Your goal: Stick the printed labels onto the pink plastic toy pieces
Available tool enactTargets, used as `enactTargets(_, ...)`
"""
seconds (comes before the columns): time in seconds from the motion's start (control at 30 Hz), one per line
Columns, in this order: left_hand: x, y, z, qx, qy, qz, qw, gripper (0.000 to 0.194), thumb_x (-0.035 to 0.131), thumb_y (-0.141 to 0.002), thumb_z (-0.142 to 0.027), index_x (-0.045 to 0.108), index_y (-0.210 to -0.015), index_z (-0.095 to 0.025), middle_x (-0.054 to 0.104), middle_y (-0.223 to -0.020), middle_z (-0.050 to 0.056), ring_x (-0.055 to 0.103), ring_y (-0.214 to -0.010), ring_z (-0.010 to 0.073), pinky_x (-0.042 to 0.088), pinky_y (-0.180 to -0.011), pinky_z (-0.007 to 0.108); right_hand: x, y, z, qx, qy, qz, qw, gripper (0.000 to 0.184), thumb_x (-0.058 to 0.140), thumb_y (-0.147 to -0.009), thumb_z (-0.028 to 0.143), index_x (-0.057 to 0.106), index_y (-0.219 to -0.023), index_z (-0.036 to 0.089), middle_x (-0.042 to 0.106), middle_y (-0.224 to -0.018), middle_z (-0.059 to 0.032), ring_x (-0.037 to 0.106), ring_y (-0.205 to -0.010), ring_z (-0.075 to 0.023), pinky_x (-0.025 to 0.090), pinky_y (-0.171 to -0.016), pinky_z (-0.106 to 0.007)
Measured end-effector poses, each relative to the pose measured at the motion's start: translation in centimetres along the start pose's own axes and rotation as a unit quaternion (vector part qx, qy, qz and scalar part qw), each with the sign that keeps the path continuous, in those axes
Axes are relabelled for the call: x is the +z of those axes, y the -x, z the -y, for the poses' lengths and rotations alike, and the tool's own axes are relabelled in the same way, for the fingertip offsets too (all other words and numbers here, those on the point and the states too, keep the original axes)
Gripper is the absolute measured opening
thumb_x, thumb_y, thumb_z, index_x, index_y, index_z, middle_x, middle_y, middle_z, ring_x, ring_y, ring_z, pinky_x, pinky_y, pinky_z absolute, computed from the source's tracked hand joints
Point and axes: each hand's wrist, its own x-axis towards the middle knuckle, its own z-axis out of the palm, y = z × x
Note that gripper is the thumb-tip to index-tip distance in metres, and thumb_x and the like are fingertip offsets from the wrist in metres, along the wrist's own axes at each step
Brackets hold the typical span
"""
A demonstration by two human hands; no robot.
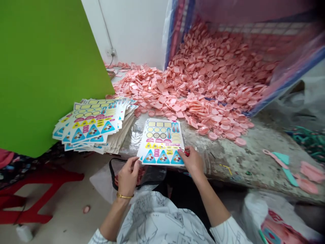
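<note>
A small stack of sticker sheets (162,142), printed with blue triangles, circles and pink shapes, lies at the table's front edge. By its lower left corner is my left hand (128,178), fingers curled and thumb close to the index finger. I cannot make out whether it pinches anything. My right hand (193,162) rests at the lower right corner, its thumb over the top sheet. A small red object (187,153) shows between its thumb and fingers; its kind is mostly hidden. A taller, fanned pile of similar sheets (95,123) stands to the left.
Pink plastic pieces (162,88) spill across the table from a lined crate (286,83) tipped on its side. A green panel (50,67) borders the left. Teal and pink parts (281,159) lie right. Below are a red stool (48,184) and a white bag (256,210).
</note>
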Motion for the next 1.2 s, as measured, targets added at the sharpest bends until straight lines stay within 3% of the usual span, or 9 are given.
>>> enactTargets(0.13,2.8,-1.7,-4.8,0.067,0.093,0.039,0.993,0.017,0.067,-0.080,-0.036,0.072,-0.092,-0.024,0.074,-0.092,0.003,0.065,-0.086,0.0217,0.047,-0.084,0.029,-1.1,0.5,-0.8,-0.016,-0.028,-0.024,0.999,0.050,0.053,-0.085,0.062,0.062,-0.114,0.021,0.072,-0.097,-0.0091,0.067,-0.088,-0.0267,0.043,-0.069,-0.032)
enactTargets(0.27,9.7,-4.6,-10.9,0.154,0.148,0.160,0.964,0.012,0.067,-0.082,-0.027,0.073,-0.092,-0.023,0.073,-0.093,0.005,0.065,-0.085,0.0195,0.047,-0.085,0.028,-2.4,1.8,-3.4,-0.018,-0.094,-0.097,0.991,0.048,0.051,-0.087,0.061,0.064,-0.109,0.021,0.072,-0.094,-0.0077,0.066,-0.084,-0.0251,0.046,-0.075,-0.034)
enactTargets(0.37,16.9,-6.5,-15.1,0.241,-0.019,0.250,0.938,0.023,0.059,-0.088,-0.022,0.069,-0.108,-0.021,0.071,-0.105,0.007,0.064,-0.093,0.0189,0.047,-0.089,0.029,-2.9,3.4,-5.9,-0.014,-0.140,-0.150,0.979,0.047,0.051,-0.086,0.061,0.064,-0.106,0.020,0.072,-0.099,-0.0083,0.066,-0.088,-0.0248,0.047,-0.080,-0.034)
enactTargets(0.47,23.5,-7.9,-17.5,0.249,-0.141,0.239,0.928,0.027,0.061,-0.087,-0.025,0.067,-0.112,-0.017,0.065,-0.114,0.013,0.061,-0.104,0.0243,0.046,-0.090,0.033,-3.2,4.9,-8.1,-0.003,-0.174,-0.158,0.972,0.045,0.052,-0.087,0.060,0.065,-0.103,0.020,0.073,-0.101,-0.0078,0.067,-0.091,-0.0242,0.047,-0.082,-0.033)
enactTargets(0.6,28.4,-9.2,-18.0,0.239,-0.165,0.218,0.932,0.022,0.055,-0.088,-0.018,0.068,-0.104,-0.012,0.062,-0.113,0.019,0.058,-0.107,0.0277,0.044,-0.087,0.035,-3.6,6.1,-10.1,0.008,-0.205,-0.155,0.967,0.043,0.055,-0.087,0.058,0.066,-0.103,0.020,0.074,-0.100,-0.0074,0.068,-0.091,-0.0235,0.049,-0.083,-0.031)
enactTargets(0.73,28.1,-10.2,-17.0,0.226,-0.175,0.206,0.936,0.025,0.048,-0.089,-0.014,0.070,-0.099,-0.014,0.062,-0.108,0.017,0.060,-0.098,0.0257,0.043,-0.081,0.034,-3.7,6.6,-11.1,0.000,-0.228,-0.140,0.963,0.042,0.054,-0.087,0.056,0.069,-0.102,0.020,0.074,-0.099,-0.0078,0.068,-0.091,-0.0231,0.051,-0.083,-0.031)
enactTargets(0.87,24.6,-10.4,-15.3,0.215,-0.164,0.199,0.942,0.024,0.052,-0.085,-0.015,0.072,-0.099,-0.018,0.064,-0.106,0.013,0.061,-0.094,0.0240,0.042,-0.077,0.031,-5.6,3.9,-11.5,-0.035,-0.229,-0.130,0.964,0.043,0.049,-0.090,0.052,0.071,-0.105,0.018,0.074,-0.093,-0.0086,0.067,-0.080,-0.0223,0.053,-0.077,-0.033)
enactTargets(1.03,19.7,-9.7,-13.8,0.161,-0.079,0.188,0.966,0.032,0.043,-0.090,-0.026,0.068,-0.108,-0.019,0.065,-0.074,0.005,0.062,-0.071,0.0209,0.042,-0.065,0.029,-12.9,-9.0,-13.4,-0.099,-0.125,-0.216,0.963,0.038,0.046,-0.088,0.042,0.072,-0.102,0.017,0.073,-0.094,-0.0094,0.066,-0.081,-0.0227,0.052,-0.079,-0.035)
enactTargets(1.2,16.1,-7.2,-12.8,-0.030,0.238,0.223,0.945,0.036,0.052,-0.085,-0.042,0.059,-0.112,-0.019,0.065,-0.067,0.000,0.060,-0.055,0.0168,0.046,-0.059,0.027,-18.6,-25.1,-15.1,-0.103,-0.088,-0.241,0.961,0.031,0.050,-0.082,0.031,0.075,-0.096,0.019,0.072,-0.109,-0.0098,0.063,-0.105,-0.0243,0.047,-0.095,-0.039)
